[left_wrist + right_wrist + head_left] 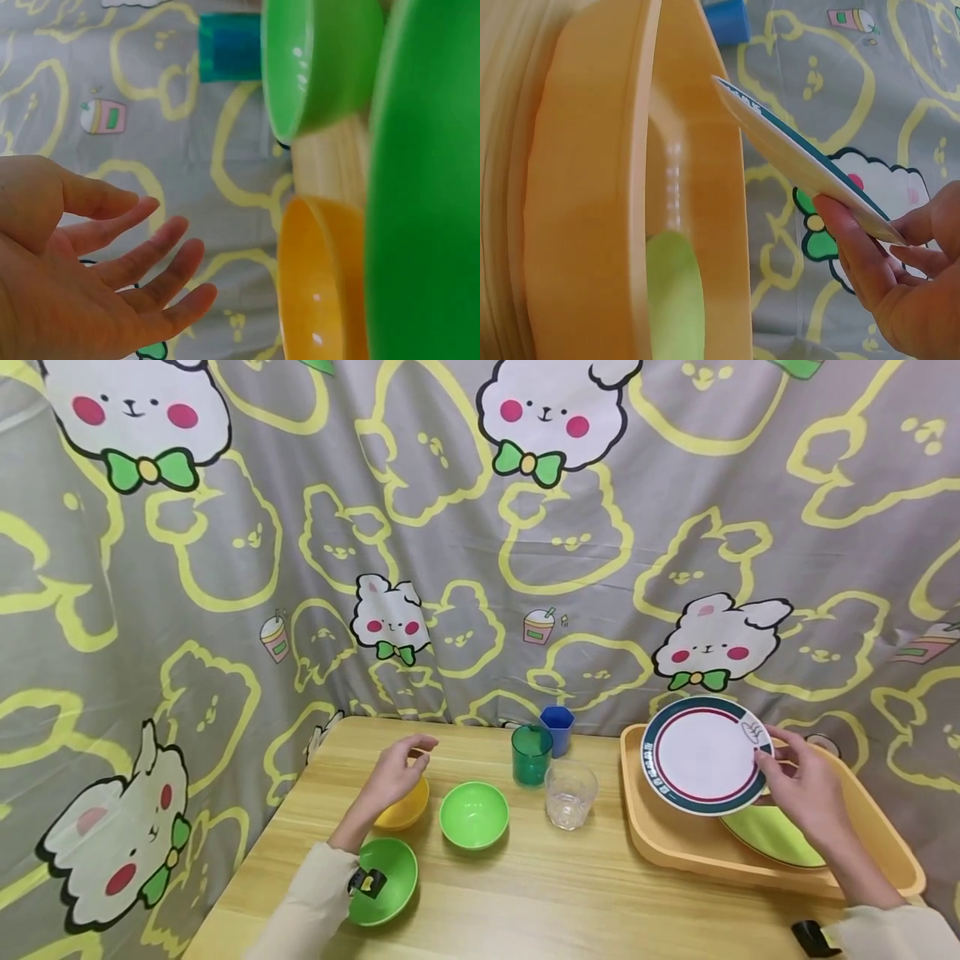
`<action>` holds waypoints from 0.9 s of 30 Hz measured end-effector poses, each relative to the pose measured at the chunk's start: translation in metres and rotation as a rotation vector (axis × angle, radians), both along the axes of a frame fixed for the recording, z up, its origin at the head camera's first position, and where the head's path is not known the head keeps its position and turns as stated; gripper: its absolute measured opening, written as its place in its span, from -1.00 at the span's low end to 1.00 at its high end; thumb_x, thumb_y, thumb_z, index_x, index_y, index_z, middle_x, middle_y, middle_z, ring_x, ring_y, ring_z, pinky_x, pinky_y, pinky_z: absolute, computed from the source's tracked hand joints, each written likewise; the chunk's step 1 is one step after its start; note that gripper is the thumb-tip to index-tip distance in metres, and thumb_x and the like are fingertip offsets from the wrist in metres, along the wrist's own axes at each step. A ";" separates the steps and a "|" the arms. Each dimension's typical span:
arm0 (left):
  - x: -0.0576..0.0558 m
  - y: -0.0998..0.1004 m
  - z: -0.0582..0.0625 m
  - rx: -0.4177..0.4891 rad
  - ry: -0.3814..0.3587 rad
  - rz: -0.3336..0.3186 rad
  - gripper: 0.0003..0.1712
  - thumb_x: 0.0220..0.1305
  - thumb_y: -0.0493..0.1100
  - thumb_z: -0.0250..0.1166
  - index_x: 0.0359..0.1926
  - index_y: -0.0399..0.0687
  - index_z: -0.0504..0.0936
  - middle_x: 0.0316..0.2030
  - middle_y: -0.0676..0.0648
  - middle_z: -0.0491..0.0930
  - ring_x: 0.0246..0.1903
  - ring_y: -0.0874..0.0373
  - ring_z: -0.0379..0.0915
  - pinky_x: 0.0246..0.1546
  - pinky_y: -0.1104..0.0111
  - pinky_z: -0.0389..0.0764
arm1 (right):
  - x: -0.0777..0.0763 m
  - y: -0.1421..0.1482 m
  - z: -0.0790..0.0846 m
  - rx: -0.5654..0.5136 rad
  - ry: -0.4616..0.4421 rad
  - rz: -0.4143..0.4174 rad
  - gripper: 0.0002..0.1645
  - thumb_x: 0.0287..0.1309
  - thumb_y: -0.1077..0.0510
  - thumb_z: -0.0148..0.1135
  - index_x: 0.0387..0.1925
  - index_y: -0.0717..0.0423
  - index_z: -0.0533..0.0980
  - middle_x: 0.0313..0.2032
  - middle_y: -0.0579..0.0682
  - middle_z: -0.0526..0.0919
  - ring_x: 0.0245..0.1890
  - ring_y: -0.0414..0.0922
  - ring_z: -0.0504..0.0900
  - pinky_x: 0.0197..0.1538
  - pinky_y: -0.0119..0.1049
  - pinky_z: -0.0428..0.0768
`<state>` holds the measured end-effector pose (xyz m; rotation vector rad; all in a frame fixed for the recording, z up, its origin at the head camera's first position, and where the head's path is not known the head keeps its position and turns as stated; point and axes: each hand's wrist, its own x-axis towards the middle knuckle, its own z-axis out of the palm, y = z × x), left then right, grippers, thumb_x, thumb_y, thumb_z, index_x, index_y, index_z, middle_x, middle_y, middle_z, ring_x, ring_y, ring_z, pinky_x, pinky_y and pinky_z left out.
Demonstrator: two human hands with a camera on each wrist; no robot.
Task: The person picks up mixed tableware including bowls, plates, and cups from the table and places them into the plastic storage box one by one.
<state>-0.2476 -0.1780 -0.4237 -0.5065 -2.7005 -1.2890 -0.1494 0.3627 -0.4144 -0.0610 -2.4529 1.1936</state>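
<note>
Spread and holding nothing, the left hand [401, 767] hangs near the yellow bowl [407, 810], where a careless low sweep could knock it or the nearer green bowl [397, 875]. Farther right, the right hand [806, 785] pinches the white plate [705, 762] by one edge, tilted above the orange tub [678, 837]; with its weight so off-centre, it could swivel loose and strike the yellow-green dish [772, 839] inside.
</note>
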 end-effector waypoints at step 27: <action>-0.014 -0.044 -0.022 -0.213 -0.024 -0.048 -0.54 0.44 -0.35 0.22 0.30 -0.38 0.46 0.21 -0.47 0.48 0.19 -0.39 0.42 0.20 -0.22 0.48 | 0.008 0.065 -0.001 0.345 -0.024 -0.178 -0.50 0.41 0.21 0.17 0.23 0.49 0.44 -0.27 0.43 0.68 -0.49 -0.71 0.28 -0.44 -0.46 0.38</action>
